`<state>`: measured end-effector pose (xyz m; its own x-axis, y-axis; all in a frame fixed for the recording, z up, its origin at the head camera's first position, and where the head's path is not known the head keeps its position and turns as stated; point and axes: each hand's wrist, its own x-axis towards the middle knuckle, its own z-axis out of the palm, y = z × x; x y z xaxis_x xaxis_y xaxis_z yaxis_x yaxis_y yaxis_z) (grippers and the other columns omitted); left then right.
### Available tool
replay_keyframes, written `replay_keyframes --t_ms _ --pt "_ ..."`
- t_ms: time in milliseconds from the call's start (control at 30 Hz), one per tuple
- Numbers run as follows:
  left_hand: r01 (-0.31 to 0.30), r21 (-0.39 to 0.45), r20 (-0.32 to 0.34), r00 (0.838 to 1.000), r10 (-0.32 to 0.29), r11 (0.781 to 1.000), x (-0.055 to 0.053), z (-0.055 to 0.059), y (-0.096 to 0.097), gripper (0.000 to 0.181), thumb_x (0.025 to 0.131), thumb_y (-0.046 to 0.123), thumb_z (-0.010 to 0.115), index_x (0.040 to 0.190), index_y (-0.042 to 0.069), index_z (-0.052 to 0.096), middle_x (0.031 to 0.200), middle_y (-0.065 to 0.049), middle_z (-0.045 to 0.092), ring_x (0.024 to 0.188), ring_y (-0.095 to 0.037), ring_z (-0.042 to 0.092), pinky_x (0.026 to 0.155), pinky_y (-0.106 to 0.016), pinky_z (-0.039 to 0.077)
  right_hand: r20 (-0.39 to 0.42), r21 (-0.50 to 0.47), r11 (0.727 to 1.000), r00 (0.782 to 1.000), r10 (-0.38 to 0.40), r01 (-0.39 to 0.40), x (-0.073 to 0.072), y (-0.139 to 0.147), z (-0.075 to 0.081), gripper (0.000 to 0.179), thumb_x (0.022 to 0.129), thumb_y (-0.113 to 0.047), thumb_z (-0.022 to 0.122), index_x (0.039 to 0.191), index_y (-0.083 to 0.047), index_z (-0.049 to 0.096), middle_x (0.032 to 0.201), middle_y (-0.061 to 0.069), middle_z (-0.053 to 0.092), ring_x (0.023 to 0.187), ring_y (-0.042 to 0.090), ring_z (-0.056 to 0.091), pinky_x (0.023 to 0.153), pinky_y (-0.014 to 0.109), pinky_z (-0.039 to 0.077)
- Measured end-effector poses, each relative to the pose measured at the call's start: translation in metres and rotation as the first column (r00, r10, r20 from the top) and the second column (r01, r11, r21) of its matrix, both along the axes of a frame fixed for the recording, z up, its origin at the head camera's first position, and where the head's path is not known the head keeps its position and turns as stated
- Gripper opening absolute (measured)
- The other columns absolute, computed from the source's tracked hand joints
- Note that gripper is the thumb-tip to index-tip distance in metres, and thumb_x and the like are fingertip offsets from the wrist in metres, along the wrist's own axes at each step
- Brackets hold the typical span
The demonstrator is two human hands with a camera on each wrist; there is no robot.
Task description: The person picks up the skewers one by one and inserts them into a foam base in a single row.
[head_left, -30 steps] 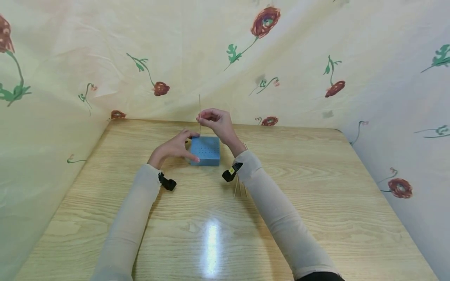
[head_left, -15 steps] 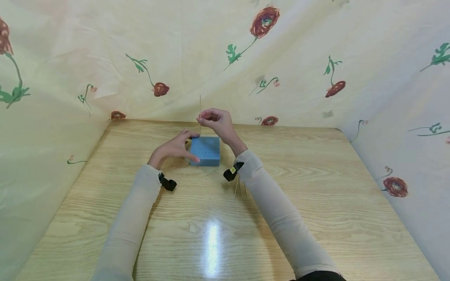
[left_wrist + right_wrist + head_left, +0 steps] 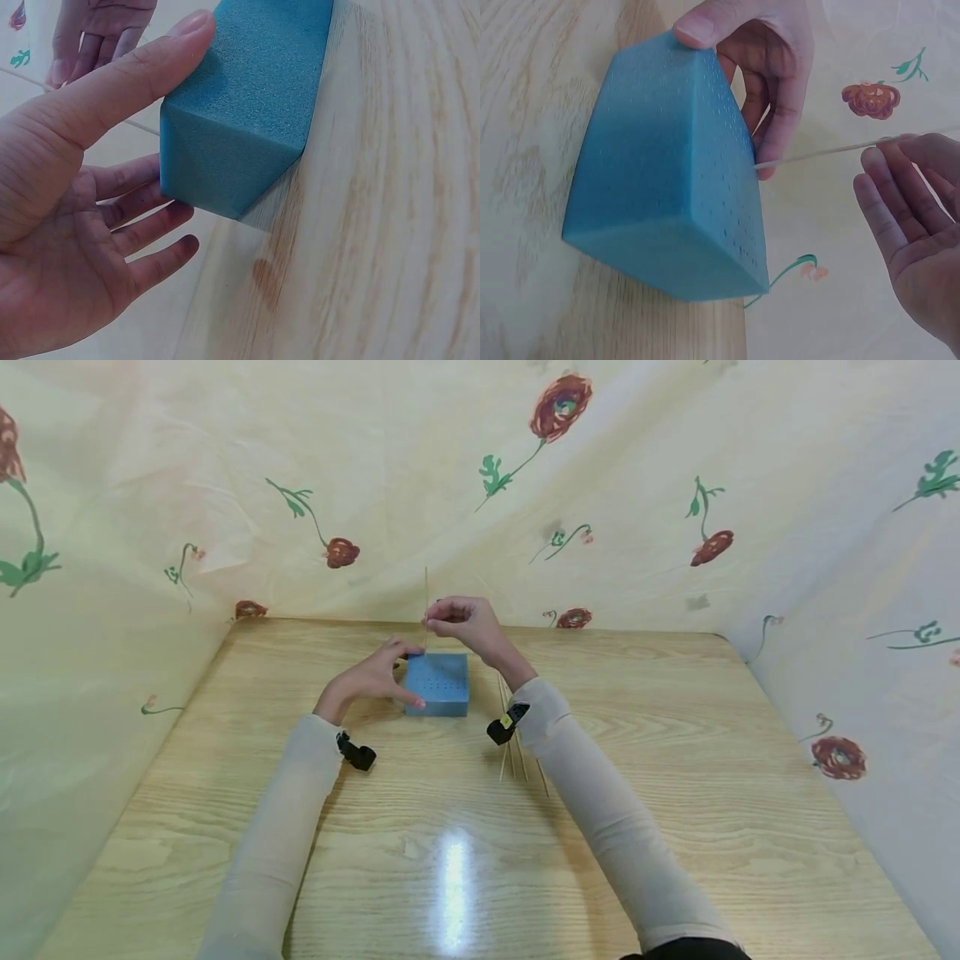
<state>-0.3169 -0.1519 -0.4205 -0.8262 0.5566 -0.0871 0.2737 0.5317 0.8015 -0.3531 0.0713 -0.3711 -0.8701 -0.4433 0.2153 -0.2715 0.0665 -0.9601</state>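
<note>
A blue foam block point(image 3: 437, 685) with rows of small holes in its top sits toward the back of the table. My left hand point(image 3: 372, 677) grips its left side, the thumb point(image 3: 142, 79) on the front face and the fingers around the far side. In the right wrist view, my right hand point(image 3: 922, 202) pinches a thin wooden skewer point(image 3: 817, 154) between thumb and fingers. The skewer point(image 3: 427, 585) stands upright over the block's back left corner, its lower end at the top face. Whether that tip is inside a hole I cannot tell.
Several loose skewers point(image 3: 504, 767) lie on the wooden table point(image 3: 375, 860) right of the block, partly hidden under my right forearm. A flowered cloth point(image 3: 420, 460) hangs behind the table and along both sides.
My right wrist has shifted slightly to the right, uncovering more of the loose skewers. The pinched skewer stays nearly in place. My left hand and the block have not visibly moved.
</note>
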Motion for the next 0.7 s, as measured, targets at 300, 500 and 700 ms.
replay_keyframes --t_ms 300,500,700 --pt "-0.005 0.003 0.000 1.000 0.005 1.000 0.000 -0.003 0.000 0.098 0.078 0.026 0.091 0.156 0.005 0.036 0.152 -0.016 0.033 0.143 -0.036 0.032 0.120 -0.059 0.027 -0.014 0.162 0.987 1.000 0.008 -0.006 -0.002 0.022 0.005 0.022 0.096 -0.007 0.070 0.115 0.003 0.071 0.103 0.009 0.074 0.093 0.020 0.071 0.086 0.038 0.059" --pt "-0.001 0.011 -0.003 1.000 0.002 1.000 -0.003 -0.004 0.001 0.095 0.079 0.024 0.090 0.155 0.004 0.037 0.153 -0.018 0.033 0.143 -0.037 0.032 0.120 -0.060 0.026 -0.001 0.243 0.970 1.000 0.026 -0.024 -0.004 0.044 0.005 0.025 0.096 -0.010 0.071 0.117 0.003 0.070 0.103 0.010 0.074 0.095 0.029 0.071 0.084 0.039 0.060" --pt "-0.011 -0.010 -0.010 1.000 0.011 1.000 -0.003 -0.003 0.001 0.097 0.077 0.026 0.091 0.156 0.006 0.037 0.154 -0.017 0.033 0.144 -0.036 0.032 0.121 -0.059 0.026 0.038 0.305 0.952 0.999 0.025 -0.036 0.000 0.071 -0.001 0.023 0.096 -0.009 0.070 0.117 0.001 0.071 0.099 0.009 0.073 0.091 0.029 0.069 0.081 0.044 0.060"
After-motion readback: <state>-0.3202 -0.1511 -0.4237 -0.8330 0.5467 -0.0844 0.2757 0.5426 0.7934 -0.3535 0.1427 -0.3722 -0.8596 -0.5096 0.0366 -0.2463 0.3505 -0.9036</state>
